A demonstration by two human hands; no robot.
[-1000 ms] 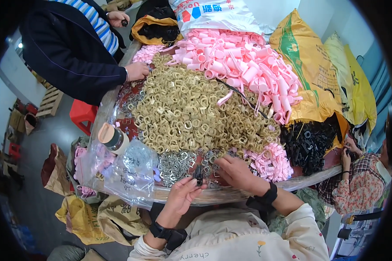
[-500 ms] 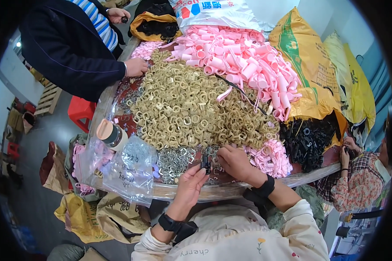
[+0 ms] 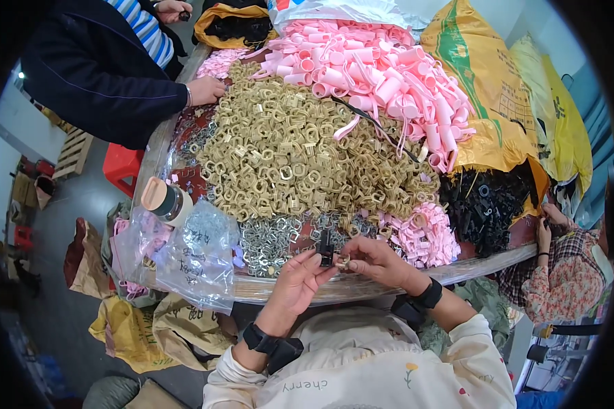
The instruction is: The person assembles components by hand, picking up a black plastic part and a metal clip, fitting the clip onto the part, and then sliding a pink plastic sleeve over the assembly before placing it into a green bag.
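My left hand [image 3: 295, 285] is closed on a small black plastic part [image 3: 326, 248], which stands upright between thumb and fingers. Beside it, my right hand [image 3: 381, 264] pinches a small beige plastic ring [image 3: 343, 260], close to the black part; whether the two touch I cannot tell. Both hands are over the near edge of the table. Just beyond them lies a wide heap of beige plastic rings [image 3: 273, 150]. Small silver metal pieces [image 3: 269, 242] are spread in front of that heap, and a pile of small pink plastic pieces [image 3: 426, 235] lies to the right.
Pink tubes and straps [image 3: 389, 88] fill the far side. Black parts [image 3: 488, 211] spill from a yellow woven sack [image 3: 477, 88] at right. A lidded bottle [image 3: 167, 201] and a clear plastic bag [image 3: 198, 255] are at left. One co-worker's hand [image 3: 205, 90] reaches in at far left; another person sits right.
My right hand has come back from the beige heap with a beige ring and is now beside the black part in my left hand. The view has shifted slightly.
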